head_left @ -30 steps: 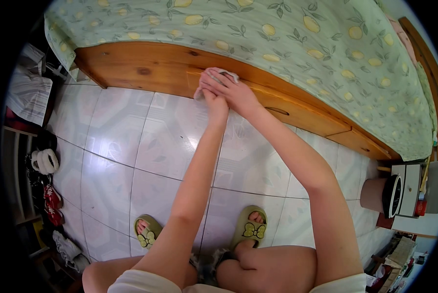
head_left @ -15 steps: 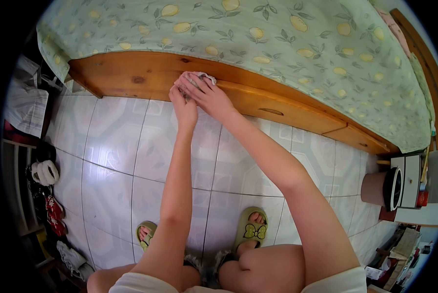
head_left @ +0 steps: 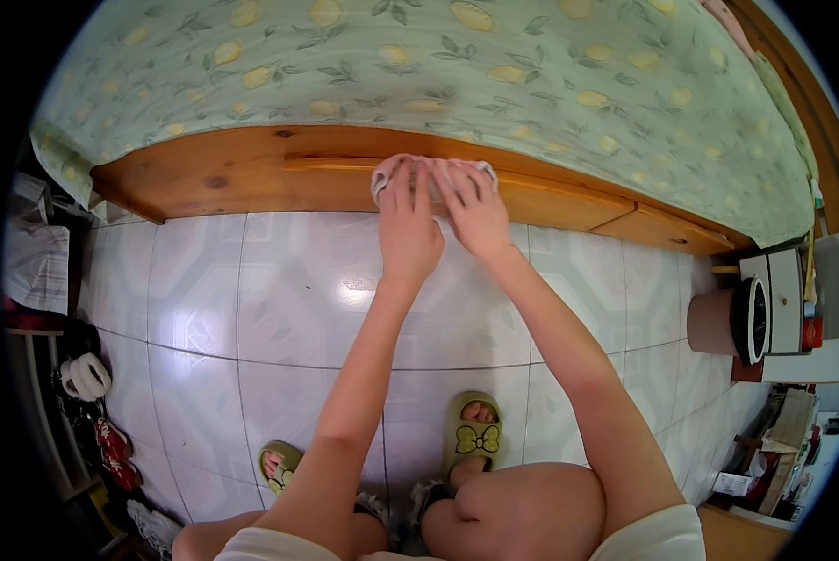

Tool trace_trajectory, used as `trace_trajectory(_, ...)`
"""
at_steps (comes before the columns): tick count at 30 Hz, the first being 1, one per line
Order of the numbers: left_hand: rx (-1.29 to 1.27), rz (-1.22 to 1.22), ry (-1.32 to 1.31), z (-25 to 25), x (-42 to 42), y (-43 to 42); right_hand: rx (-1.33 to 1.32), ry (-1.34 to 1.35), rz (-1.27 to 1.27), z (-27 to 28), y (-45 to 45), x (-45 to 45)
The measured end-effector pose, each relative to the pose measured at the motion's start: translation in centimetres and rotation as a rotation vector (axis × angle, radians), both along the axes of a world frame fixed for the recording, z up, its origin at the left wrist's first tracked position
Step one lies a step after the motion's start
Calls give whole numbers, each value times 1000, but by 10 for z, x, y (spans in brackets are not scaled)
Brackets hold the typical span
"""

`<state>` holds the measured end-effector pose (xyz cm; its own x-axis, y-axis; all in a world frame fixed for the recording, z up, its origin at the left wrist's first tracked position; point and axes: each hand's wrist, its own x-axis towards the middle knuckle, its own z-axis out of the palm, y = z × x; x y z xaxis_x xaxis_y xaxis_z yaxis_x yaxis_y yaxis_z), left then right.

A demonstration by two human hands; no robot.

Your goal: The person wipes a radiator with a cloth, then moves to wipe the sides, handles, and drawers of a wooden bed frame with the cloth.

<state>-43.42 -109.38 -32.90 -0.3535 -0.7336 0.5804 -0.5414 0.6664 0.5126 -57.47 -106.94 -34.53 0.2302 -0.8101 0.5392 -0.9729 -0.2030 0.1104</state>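
Note:
A pinkish-white cloth [head_left: 381,179] is spread against the wooden drawer front [head_left: 555,204] in the side of the bed. My left hand [head_left: 410,224] grips its left part, fingers pointing up over it. Close beside it, my right hand [head_left: 478,213] holds the right part, fingers also laid over the fabric. Both hands press the cloth along the drawer's upper edge; the drawer's handle cut-out is hidden behind them. Just above hangs the green sheet [head_left: 503,93] with yellow lemons.
Pale tiles [head_left: 316,309] cover the floor, where my feet stand in green slippers [head_left: 473,435]. A waste bin [head_left: 714,318] stands at right by a white drawer unit [head_left: 787,299]. Shoes [head_left: 115,449] line the left side. The wooden bed frame [head_left: 190,173] runs across.
Both hands have moved right along the bed side with the cloth. It was bunched under them and now lies more spread out, with the hands side by side.

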Motion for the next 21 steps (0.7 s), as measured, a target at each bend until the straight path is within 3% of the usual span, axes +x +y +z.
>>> trace_trajectory(16, -390, -255, -321, 13, -172, 44, -207, -192, -432, -6, 91, -150)
trace_trajectory(21, -618, -251, -362, 11, -229, 55, -235, -263, -498, -6, 113, -197)
